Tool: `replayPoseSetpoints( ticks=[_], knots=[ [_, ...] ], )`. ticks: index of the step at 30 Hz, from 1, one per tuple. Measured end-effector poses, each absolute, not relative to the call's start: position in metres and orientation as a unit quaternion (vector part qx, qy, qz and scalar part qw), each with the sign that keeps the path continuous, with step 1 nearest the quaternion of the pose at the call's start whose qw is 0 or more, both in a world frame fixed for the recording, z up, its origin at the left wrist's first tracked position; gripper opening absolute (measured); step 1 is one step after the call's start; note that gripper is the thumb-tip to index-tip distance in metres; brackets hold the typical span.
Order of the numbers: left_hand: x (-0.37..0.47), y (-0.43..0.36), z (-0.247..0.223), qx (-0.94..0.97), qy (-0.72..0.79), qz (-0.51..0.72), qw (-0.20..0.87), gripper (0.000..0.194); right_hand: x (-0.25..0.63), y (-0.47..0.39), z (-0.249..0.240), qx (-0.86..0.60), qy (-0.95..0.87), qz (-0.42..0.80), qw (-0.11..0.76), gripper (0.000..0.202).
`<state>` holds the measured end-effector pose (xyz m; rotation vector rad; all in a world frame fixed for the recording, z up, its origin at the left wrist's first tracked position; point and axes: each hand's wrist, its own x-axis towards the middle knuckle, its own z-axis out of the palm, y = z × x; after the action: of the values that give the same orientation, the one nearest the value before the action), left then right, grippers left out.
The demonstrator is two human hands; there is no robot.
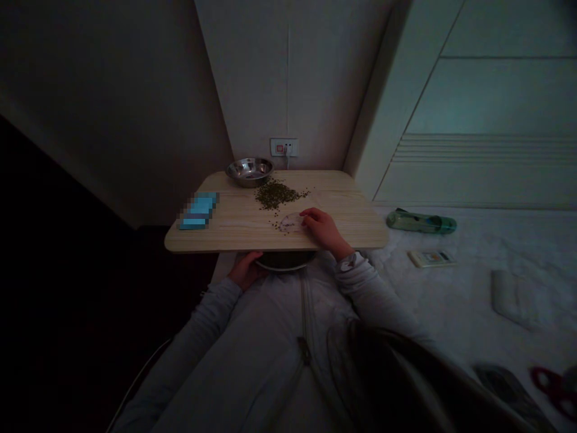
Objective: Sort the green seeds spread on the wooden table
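Observation:
My right hand (323,230) is over the front part of a wooden board table (234,231), its fingers closed on the right edge of a clear plastic disc (292,224) with faint dark marks. A few small green beans (276,225) lie around the left side of the disc. Behind it spreads a larger pile of green beans (276,194), which look like mung beans. Below the table's front edge, my left hand (246,270) grips the left rim of a dark bowl (286,263) on my lap; the tabletop hides much of this bowl.
A shiny metal bowl (250,172) stands at the table's back left. A pixelated blue phone-like object (198,210) lies at the left. On the white bedding to the right are a green bottle (421,222), a small pale box (431,258) and red-handled scissors (554,385). A wall socket (283,147) is behind.

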<state>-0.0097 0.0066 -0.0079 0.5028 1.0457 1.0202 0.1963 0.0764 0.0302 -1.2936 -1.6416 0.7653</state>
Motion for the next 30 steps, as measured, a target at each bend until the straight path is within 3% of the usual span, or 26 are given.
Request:
replayPoseSetpoints(
  ticks=[30],
  knots=[
    [-0.0120, 0.0075, -0.0115, 0.245, 0.473, 0.455, 0.714, 0.013, 0.1972, 0.0749, 0.0314, -0.522, -0.670, 0.299, 0.436, 0.026]
  ],
)
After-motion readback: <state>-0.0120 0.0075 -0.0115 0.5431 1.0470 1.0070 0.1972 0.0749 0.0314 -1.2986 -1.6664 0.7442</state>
